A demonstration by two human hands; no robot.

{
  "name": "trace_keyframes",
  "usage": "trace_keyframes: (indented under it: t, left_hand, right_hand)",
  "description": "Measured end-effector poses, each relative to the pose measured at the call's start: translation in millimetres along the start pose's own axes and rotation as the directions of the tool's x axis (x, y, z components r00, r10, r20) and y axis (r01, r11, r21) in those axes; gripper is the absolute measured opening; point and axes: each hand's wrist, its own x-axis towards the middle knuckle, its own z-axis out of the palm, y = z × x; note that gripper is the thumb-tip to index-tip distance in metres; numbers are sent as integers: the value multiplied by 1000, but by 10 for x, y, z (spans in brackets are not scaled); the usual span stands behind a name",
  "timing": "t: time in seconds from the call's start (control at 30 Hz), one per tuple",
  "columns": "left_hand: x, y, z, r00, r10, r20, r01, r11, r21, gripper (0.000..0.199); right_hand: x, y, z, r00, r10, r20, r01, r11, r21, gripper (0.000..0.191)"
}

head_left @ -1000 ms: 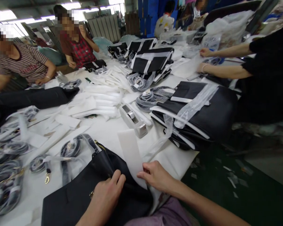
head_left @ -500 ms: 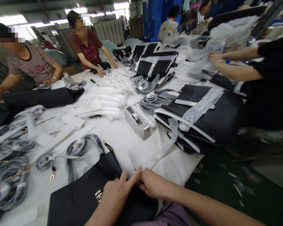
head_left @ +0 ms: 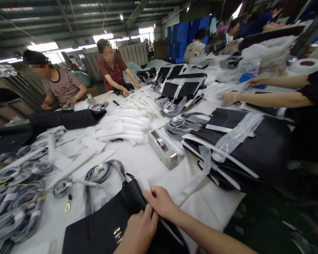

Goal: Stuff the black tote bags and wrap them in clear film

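Observation:
A black handbag [head_left: 103, 222] with gold lettering lies at the table's near edge, its wrapped strap curled behind it. My left hand [head_left: 141, 225] is closed on the bag's upper edge, its fingertips close beside my other hand. My right hand [head_left: 161, 203] pinches a white foam strip [head_left: 143, 181] at the bag's opening. Part of a white strip also shows along the bag's edge below my right wrist. The fingertips of both hands are partly hidden.
A grey tape dispenser [head_left: 163, 150] stands beyond the hands. Stacked black bags [head_left: 243, 141] lie to the right, wrapped straps [head_left: 18, 208] to the left, white foam strips [head_left: 129, 121] behind. A co-worker's arms [head_left: 275, 91] reach in from the right; two people work across the table.
The view has tilted up and shifted left. My right hand has moved up over my left hand and now pinches the white strip. The co-worker's hands on the right have moved apart.

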Motion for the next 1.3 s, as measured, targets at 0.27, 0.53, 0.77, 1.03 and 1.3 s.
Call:
trace_keyframes:
  t: [0.27,0.53,0.77,1.03,1.3]
  left_hand:
    - [35,-664,-134,766,-436,-472,164,843,-513,32]
    - [323,-939,-103,892,-427,-145,133,556,-821,34]
    - [-13,-880,264,783,-617,-80,-9,116,-993,33]
    - [40,-821,398,701,-705,-104,-101,46,-994,28]
    - [127,-850,353,706,-649,-283,-50,353,-934,28]
  right_hand:
    - [25,158,179,999,2,-36,0,998,60,38]
    - [-36,152,200,997,19,-73,-15,998,64,35]
    - [-129,140,238,994,12,-109,-9,1000,28,33]
    - [-91,58,252,999,-10,-47,3,989,-148,30]
    - [-47,61,263,987,4,158,67,897,-437,25]
